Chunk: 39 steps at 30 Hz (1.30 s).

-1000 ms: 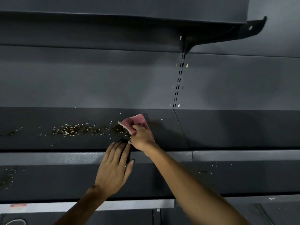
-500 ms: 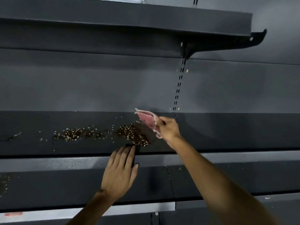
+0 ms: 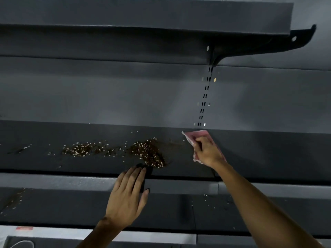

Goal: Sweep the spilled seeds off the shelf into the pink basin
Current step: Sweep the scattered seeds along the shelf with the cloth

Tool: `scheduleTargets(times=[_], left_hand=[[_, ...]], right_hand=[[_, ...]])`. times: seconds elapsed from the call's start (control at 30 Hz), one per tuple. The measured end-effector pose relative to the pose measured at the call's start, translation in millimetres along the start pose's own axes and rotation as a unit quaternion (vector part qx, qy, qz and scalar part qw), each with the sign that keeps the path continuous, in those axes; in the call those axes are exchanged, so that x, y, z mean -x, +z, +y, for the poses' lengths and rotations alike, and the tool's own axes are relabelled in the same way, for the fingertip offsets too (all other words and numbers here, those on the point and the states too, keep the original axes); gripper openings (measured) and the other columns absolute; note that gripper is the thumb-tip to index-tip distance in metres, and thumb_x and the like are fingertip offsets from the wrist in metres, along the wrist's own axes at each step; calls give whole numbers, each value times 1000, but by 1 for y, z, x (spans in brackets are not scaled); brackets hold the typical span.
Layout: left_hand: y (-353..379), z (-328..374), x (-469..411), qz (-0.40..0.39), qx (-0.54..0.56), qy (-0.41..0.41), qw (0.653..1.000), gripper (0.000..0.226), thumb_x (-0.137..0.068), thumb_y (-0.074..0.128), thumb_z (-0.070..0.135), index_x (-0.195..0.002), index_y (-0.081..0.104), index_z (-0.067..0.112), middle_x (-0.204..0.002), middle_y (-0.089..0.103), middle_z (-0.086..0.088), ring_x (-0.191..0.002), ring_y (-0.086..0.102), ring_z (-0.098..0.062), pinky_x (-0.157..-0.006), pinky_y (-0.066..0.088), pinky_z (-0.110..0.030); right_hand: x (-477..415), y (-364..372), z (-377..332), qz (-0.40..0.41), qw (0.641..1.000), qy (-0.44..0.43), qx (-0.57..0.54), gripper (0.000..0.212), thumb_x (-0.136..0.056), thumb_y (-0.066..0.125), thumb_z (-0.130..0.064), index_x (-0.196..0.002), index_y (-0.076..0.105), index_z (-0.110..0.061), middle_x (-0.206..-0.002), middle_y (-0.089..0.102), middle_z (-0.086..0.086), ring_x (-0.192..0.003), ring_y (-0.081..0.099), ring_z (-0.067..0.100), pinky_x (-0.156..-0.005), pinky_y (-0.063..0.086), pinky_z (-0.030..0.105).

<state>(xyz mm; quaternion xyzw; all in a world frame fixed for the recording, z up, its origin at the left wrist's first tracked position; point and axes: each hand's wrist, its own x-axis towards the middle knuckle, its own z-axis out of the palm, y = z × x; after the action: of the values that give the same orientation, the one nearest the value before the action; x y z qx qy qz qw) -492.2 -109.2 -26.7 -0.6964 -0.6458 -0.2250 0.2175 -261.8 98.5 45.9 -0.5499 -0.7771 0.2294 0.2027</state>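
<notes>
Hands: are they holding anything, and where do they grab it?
The right hand grips a pink cloth by its near end. The left hand holds nothing; it rests open at the shelf edge.

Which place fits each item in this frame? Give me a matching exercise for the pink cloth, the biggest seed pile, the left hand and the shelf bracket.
Items:
1. pink cloth
2. biggest seed pile
3. left hand
4. shelf bracket

Places:
A. at the shelf's front edge, fingers flat
B. upper right, under the top shelf
C. in the right hand's grip, near the back panel
D. middle of the shelf, between the two hands

Pairs: 1-C, 2-D, 3-A, 4-B
</notes>
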Motion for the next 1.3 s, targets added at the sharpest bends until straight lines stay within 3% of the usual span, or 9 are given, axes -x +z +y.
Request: scheduleTargets(times=[0.07, 0.13, 0.43, 0.67, 0.9, 1.0, 1.07, 1.17, 1.3], left_hand=[[0, -2, -1, 1, -2, 6, 1000, 55, -102, 27, 42, -139, 44, 6, -134, 57, -14, -128, 45, -26, -115, 22, -38], [-1, -1, 1, -3, 3, 9, 1000, 55, -102, 28, 42, -139, 45, 6, -134, 57, -14, -128, 45, -26, -113, 26, -39], [-9, -14, 1, 46, 27, 48, 997, 45, -101, 33, 30, -137, 46, 7, -128, 53, -11, -117, 49, -26, -101, 37, -40], [-13, -59, 17, 70, -10, 11, 997, 39, -103, 28, 36, -123, 51, 13, -117, 50, -11, -105, 50, -27, -88, 36, -42], [-14, -79, 26, 49, -26, -21, 998, 48, -101, 28, 42, -128, 50, 10, -128, 60, -15, -121, 49, -28, -98, 35, -45], [-13, -78, 25, 43, -15, -27, 999, 47, -101, 28, 42, -127, 51, 10, -128, 61, -14, -122, 49, -27, -97, 36, -44], [-13, -79, 25, 39, -11, -28, 999, 47, -101, 28, 43, -127, 51, 10, -129, 61, -14, -122, 49, -27, -97, 37, -45], [-14, -79, 25, 40, -12, -26, 999, 47, -101, 29, 42, -126, 52, 10, -129, 61, -14, -123, 49, -27, -97, 36, -44], [-14, -79, 24, 39, -15, -27, 999, 48, -101, 28, 43, -126, 51, 10, -129, 62, -15, -123, 48, -27, -98, 35, -44]], right_hand=[[-6, 12, -5, -29, 994, -41, 94, 46, -97, 26, -39, -139, 35, -22, -145, 41, 6, -136, 36, 23, -115, 26, 44], [-11, 17, -9, -48, 989, -57, 130, 52, -99, 22, -35, -147, 20, -15, -156, 20, 5, -145, 15, 19, -120, 11, 41], [-13, 22, -19, -60, 982, -29, 177, 54, -100, 20, -30, -149, 8, -12, -158, 6, 7, -146, 4, 19, -120, 4, 40], [-12, 59, -74, -73, 982, -71, 162, 55, -99, 28, -28, -148, 11, -10, -158, 9, 8, -146, 6, 21, -120, 3, 40], [-15, 80, -113, -91, 985, -68, 132, 58, -97, 37, -24, -148, 13, -10, -157, 13, 9, -146, 10, 21, -121, 7, 38], [-12, 88, -131, -86, 990, -72, 91, 49, -98, 33, -23, -145, 24, -12, -154, 25, 8, -139, 31, 22, -119, 19, 39], [-9, 91, -143, -80, 992, -81, 61, 44, -99, 32, -23, -142, 31, -16, -148, 36, 7, -125, 51, 22, -110, 36, 39], [-3, 94, -161, -96, 987, -115, 62, 47, -97, 40, -17, -142, 31, -19, -138, 47, 7, -114, 59, 21, -97, 49, 34], [2, 93, -182, -134, 986, -99, -31, 36, -98, 42, -19, -133, 42, -28, -95, 58, -8, -78, 66, 13, -64, 54, 20]])
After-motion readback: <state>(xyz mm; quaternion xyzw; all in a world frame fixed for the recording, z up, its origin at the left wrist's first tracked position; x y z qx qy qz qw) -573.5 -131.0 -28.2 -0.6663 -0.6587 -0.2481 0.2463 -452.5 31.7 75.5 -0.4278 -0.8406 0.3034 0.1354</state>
